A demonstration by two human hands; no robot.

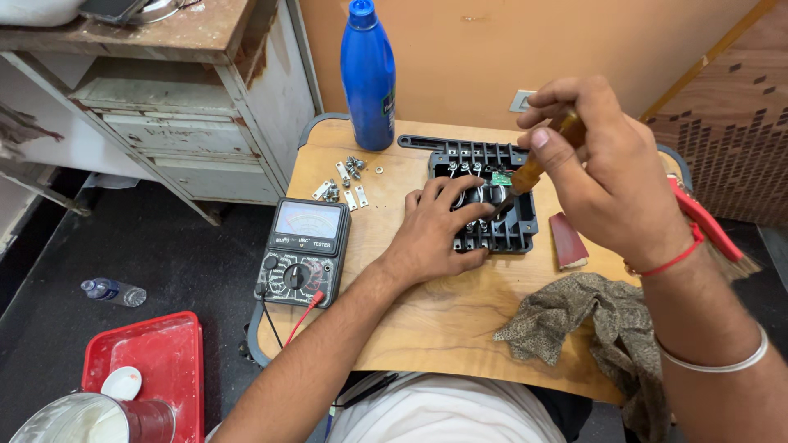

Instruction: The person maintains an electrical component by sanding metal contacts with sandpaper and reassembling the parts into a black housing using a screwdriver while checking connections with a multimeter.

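Observation:
A black plastic electrical switch housing [509, 230] with metal terminals and a small green part lies on a wooden tabletop [427, 320]. My left hand [435, 230] rests on the housing's left side and holds it down. My right hand [599, 164] grips a screwdriver with an amber handle [542, 160], its tip pointing down into the housing near the green part.
An analogue multimeter [302, 253] with red and black leads sits left of the housing. Loose screws and metal strips [349, 180] lie near a tall blue bottle [368, 74]. A patterned cloth [591, 320], red-handled tool [706, 221], red tray [160, 361] and worn cabinet [189, 123] surround.

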